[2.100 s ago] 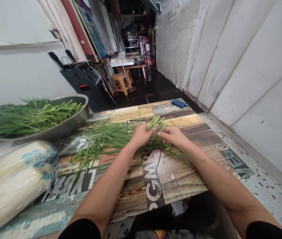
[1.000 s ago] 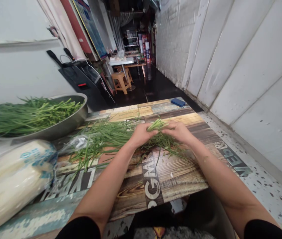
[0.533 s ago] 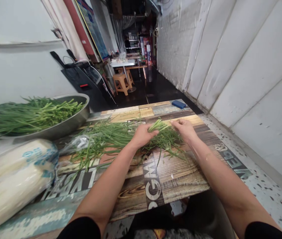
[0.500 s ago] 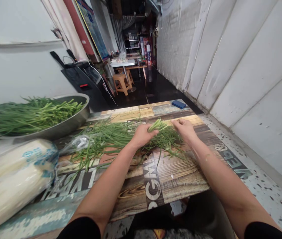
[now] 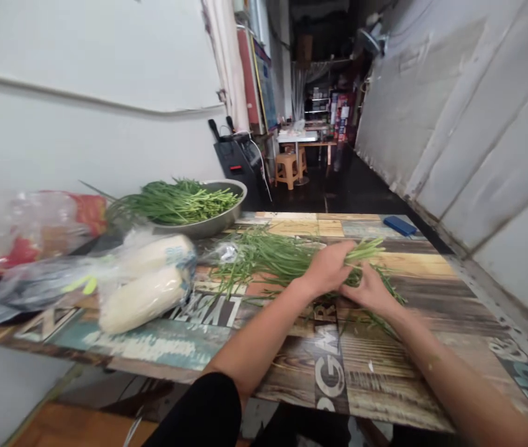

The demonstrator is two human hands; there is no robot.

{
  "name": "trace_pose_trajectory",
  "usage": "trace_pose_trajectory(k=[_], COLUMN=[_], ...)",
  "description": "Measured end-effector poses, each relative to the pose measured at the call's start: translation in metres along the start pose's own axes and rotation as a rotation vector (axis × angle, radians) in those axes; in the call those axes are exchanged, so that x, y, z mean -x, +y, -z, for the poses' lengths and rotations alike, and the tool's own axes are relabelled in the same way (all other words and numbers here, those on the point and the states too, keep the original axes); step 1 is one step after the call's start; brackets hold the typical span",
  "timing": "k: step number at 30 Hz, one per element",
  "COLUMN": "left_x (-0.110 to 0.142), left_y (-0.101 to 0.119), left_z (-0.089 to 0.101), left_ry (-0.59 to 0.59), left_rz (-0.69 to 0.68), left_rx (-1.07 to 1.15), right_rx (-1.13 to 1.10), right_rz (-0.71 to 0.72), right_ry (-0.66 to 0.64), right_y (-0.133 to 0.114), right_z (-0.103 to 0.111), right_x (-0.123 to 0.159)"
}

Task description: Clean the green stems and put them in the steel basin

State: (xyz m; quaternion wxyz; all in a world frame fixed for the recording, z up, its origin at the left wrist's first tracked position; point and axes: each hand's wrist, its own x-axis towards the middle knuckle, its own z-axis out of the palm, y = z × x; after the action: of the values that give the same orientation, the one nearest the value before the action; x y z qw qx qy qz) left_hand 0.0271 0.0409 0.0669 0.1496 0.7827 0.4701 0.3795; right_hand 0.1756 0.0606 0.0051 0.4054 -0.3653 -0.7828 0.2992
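A loose heap of long green chive stalks (image 5: 268, 257) lies across the middle of a printed wooden table (image 5: 329, 372). My left hand (image 5: 327, 268) is closed round a small bunch of these stalks, whose cut ends stick out to the right. My right hand (image 5: 372, 290) sits just right of it, low against the table, with fingers curled on the same bunch. More stalks spread out under both hands.
A metal basin (image 5: 208, 223) full of green stalks stands at the back left. White radishes in a plastic bag (image 5: 145, 282) lie left of the heap, with more bags beyond. A blue object (image 5: 399, 225) rests at the far right edge. A corridor with stools runs behind.
The camera has swung left, showing more of the table's left side. My right hand has come back from the far side of the bunch and now rests low beside my left hand.
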Motion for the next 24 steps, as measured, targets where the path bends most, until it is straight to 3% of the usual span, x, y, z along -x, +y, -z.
trace_pose_trajectory(k=[3, 7, 10, 13, 15, 18, 21, 23, 24], left_x=[0.002, -0.002, -0.015, -0.032, -0.042, -0.054, -0.062, -0.065, -0.064], left_y=[0.009, 0.015, 0.018, 0.019, 0.019, 0.015, 0.001, -0.015, -0.025], left_z=[0.012, 0.035, 0.058, 0.096, 0.133, 0.202, 0.268, 0.302, 0.315], left_ry=[0.187, 0.456, 0.617, 0.802, 0.942, 1.203, 1.410, 1.401, 1.316], left_rz=[0.050, 0.149, 0.172, 0.144, 0.078, -0.043, -0.161, -0.194, -0.189], left_rx=[0.096, 0.515, 0.805, 0.983, 1.018, 0.923, 0.623, 0.261, 0.044], right_rx=[-0.170, -0.377, -0.338, -0.186, -0.073, 0.046, 0.065, 0.070, 0.083], right_rz=[-0.004, 0.082, 0.054, -0.002, -0.006, 0.006, -0.033, -0.032, -0.017], right_ry=[0.001, -0.029, -0.099, -0.106, -0.077, -0.079, -0.119, -0.116, -0.111], right_y=[-0.019, -0.040, -0.047, -0.038, -0.024, 0.004, 0.024, 0.029, 0.029], right_z=[-0.021, -0.040, -0.055, -0.068, -0.071, -0.066, -0.060, -0.060, -0.060], right_x=[-0.014, -0.039, -0.052, -0.057, -0.056, -0.052, -0.048, -0.047, -0.046])
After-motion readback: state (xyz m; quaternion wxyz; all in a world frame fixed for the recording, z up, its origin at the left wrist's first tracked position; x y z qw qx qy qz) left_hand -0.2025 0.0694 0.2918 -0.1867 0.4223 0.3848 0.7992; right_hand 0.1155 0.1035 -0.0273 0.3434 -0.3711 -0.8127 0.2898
